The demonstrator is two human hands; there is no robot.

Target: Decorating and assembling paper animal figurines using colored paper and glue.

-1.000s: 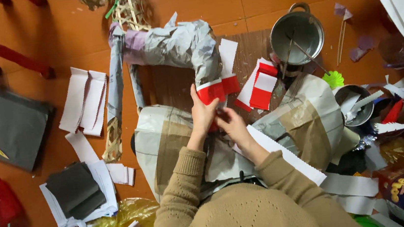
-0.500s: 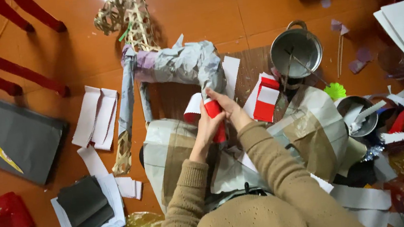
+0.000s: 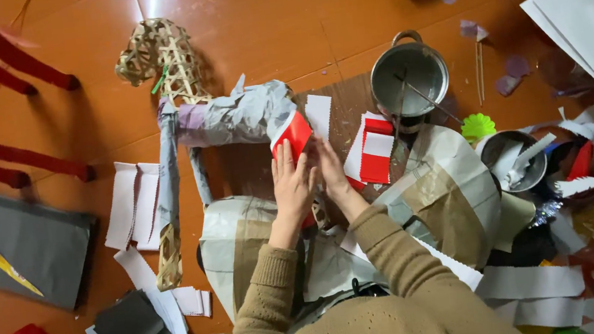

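A woven bamboo animal frame (image 3: 164, 56) lies on the floor, its body wrapped in grey paper (image 3: 234, 118). A red paper strip (image 3: 294, 132) sits against the rear end of that body. My left hand (image 3: 291, 182) lies flat on the strip with its fingers together, pressing it onto the frame. My right hand (image 3: 331, 171) touches the same strip from the right side. Both sleeves are olive-brown knit.
Red and white paper pieces (image 3: 374, 154) lie to the right beside a metal pot (image 3: 408, 80) with sticks in it. A second pot (image 3: 514, 160), white paper strips (image 3: 134, 204), dark grey sheets (image 3: 21, 241) and red chair legs (image 3: 13, 154) surround the work.
The camera view shifted downward. Both hands carried the red strip up to the paper-covered body and now press it flat there.
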